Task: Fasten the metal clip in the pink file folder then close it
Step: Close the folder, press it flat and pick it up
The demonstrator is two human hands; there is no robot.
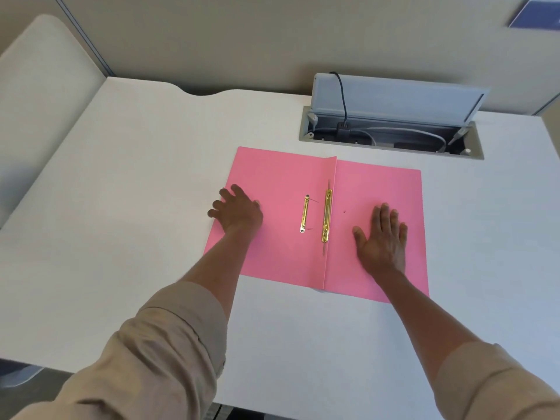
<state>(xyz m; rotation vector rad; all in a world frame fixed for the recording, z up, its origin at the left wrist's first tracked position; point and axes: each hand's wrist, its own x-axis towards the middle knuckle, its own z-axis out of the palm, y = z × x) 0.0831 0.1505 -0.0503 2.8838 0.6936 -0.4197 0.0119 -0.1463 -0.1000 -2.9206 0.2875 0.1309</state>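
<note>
The pink file folder (375, 189) lies open and flat on the white desk (136, 177), spine toward twelve o'clock. The left hand (239, 212) rests on its nine o'clock edge, fingers spread, gripping nothing. The right hand (383, 241) presses flat on the three o'clock leaf, fingers apart, holding nothing. The loose brass bar (304, 214) lies just beside the brass clip (327, 216) on the spine. Bare desk extends toward nine and six o'clock. An open cable box (391, 137) sits near the folder's twelve o'clock edge.
</note>
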